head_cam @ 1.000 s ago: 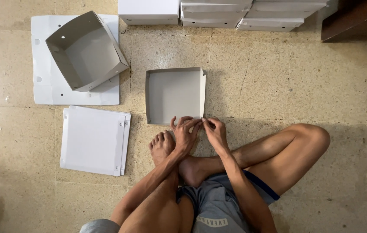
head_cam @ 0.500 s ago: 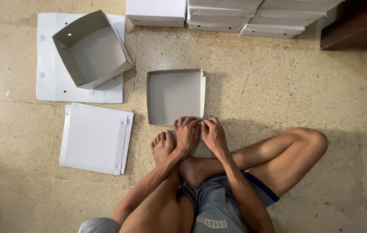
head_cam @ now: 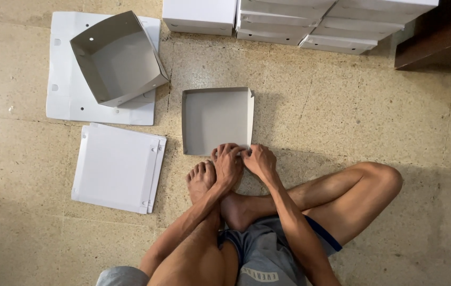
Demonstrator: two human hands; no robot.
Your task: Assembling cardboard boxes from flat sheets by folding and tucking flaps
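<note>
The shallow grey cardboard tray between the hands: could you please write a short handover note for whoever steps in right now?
Left hand and right hand: both pinch the near right corner of the shallow grey cardboard tray on the stone floor.
Done: the tray's walls stand up; a deeper folded grey box lies on a flat white sheet; white boxes are stacked at the top.
Left: the pinched corner looks unfinished; a flat white blank lies unfolded beside the left foot.
</note>
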